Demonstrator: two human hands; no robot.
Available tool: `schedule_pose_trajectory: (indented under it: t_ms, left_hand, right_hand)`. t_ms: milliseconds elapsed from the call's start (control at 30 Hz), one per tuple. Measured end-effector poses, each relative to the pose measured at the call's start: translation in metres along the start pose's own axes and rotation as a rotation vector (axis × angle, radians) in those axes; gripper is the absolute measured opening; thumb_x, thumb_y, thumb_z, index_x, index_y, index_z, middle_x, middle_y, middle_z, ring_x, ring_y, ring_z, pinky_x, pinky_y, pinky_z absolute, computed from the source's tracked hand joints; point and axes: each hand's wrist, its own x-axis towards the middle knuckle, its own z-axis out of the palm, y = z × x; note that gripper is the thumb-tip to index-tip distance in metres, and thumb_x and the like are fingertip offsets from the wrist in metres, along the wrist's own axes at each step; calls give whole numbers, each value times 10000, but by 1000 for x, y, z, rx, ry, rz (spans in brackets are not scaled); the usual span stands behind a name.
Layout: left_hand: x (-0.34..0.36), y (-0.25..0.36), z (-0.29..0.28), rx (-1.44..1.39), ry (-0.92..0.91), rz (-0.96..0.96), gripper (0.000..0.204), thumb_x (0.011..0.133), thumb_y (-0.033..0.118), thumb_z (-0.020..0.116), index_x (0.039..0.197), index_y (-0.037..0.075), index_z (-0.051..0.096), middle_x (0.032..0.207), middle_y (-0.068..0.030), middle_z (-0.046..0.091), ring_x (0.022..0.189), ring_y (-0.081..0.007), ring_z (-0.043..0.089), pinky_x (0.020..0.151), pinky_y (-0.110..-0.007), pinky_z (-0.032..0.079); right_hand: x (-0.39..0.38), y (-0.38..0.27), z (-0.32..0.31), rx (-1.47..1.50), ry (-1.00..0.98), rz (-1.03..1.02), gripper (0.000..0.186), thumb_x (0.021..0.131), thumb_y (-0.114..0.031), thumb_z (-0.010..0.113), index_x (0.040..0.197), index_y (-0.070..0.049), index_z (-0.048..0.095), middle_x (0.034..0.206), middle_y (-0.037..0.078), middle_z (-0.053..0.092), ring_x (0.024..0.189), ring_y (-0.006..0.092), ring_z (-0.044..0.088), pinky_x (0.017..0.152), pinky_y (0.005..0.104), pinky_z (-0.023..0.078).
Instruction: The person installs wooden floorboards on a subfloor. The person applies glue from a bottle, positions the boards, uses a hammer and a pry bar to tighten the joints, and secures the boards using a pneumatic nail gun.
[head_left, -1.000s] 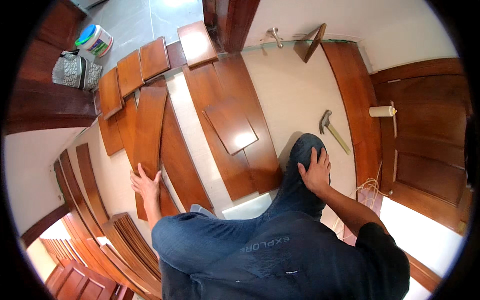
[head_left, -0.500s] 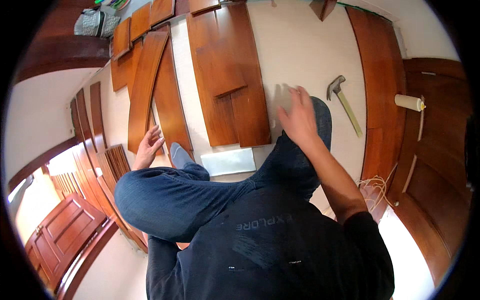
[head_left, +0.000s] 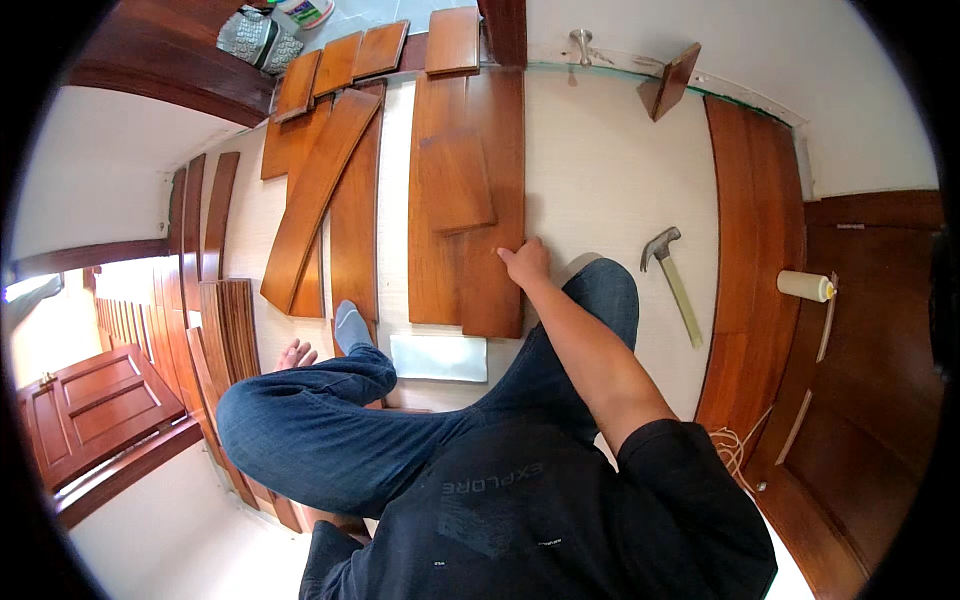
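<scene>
Head view: the right hand (head_left: 528,265), partly curled, has its thumb over the right edge of two long brown planks (head_left: 495,290); whether it grips them cannot be told. The left hand (head_left: 296,355), partly hidden behind the knee (head_left: 262,412), shows loosely parted fingers with nothing seen in them. A short board (head_left: 458,182) lies on the planks, beyond the right hand and to its left; a hammer (head_left: 680,297) lies to that hand's right, and a white pad (head_left: 438,358) between the hands

2 hands (head_left: 528,265) (1 L, 1 R); 4 short brds (head_left: 452,42) in far row; 1 hammer (head_left: 676,295); 1 btl (head_left: 803,285); 1 tub (head_left: 306,10); 1 bag (head_left: 258,38); 1 wht sheet (head_left: 438,358)
</scene>
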Motion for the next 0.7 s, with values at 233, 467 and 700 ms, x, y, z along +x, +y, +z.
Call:
schedule_pose_trajectory:
  t_ms: [233,467,700]
  left_hand:
    - [7,-6,-6,31,64,34,617,1065,358,517,1572,74,309,1531,-191,455,1364,-355,510,1104,-541,469]
    - [20,-20,-16,-24,76,67,608,1045,374,555,1538,75,360,1468,-169,515,1335,-372,530,1075,-561,490]
    - [24,-28,-22,-3,66,126,634,1037,406,562,1541,83,354,1477,-163,502,1324,-369,536,1045,-561,504]
  right_hand:
    - [2,26,25,375,-274,-3,571,906,-392,764,1235,61,651,1163,199,701,1052,303,673,861,422,528]
    - [-2,36,36,501,-238,51,525,926,-358,735,1273,21,632,1121,156,698,967,272,659,824,414,530]
    - [-40,9,12,375,-122,-227,461,895,-358,724,1178,1,663,1100,181,725,987,305,695,849,437,533]
